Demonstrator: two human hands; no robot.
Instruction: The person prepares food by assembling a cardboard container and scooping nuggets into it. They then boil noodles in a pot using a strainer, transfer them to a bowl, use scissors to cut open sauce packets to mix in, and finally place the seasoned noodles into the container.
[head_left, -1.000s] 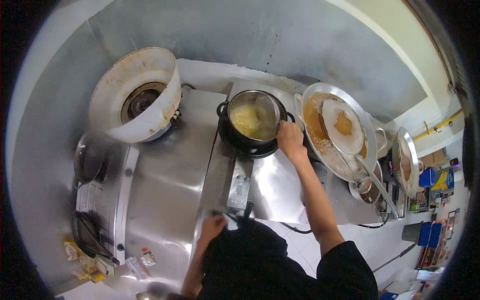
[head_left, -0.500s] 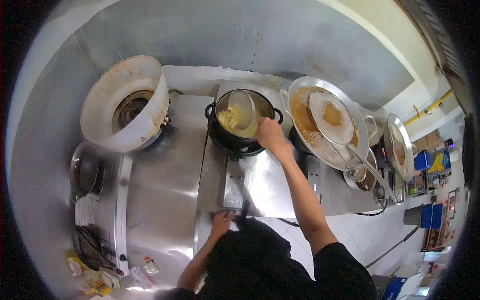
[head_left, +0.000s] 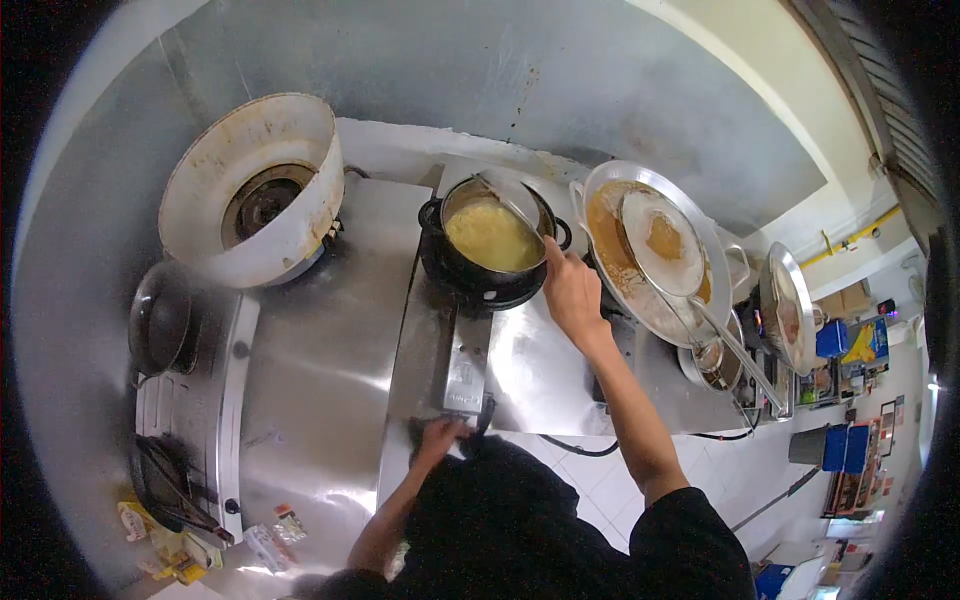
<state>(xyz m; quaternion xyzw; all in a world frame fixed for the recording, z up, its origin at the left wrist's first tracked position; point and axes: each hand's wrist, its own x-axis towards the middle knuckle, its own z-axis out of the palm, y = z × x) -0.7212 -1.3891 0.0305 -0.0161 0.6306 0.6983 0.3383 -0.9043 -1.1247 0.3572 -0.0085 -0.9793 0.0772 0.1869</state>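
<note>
My right hand [head_left: 575, 300] is closed on the handle of a round mesh skimmer [head_left: 517, 198], whose metal rim is tilted at the far right of a black two-handled pot [head_left: 447, 272]. Pale yellow, cloudy food in liquid [head_left: 490, 236] fills the pot; its kind is not clear. Beneath the pot is a silver burner [head_left: 464, 375]. My left hand [head_left: 440, 437] is at the burner's front end, beside a black hose, with its fingers curled in. What those fingers grip is hidden.
To the right, a large metal wok [head_left: 722, 285] holds brown liquid and a long-handled strainer [head_left: 662, 235]. Another wok [head_left: 790, 310] is farther right. A tall white ring [head_left: 300, 225] surrounds a burner at the far left. Dark pans [head_left: 160, 320] and small packets [head_left: 270, 545] lie nearer left.
The skimmer has shifted from the middle of the pot toward its far right rim, and my right hand moved right and slightly nearer. My left hand stays by the burner's front.
</note>
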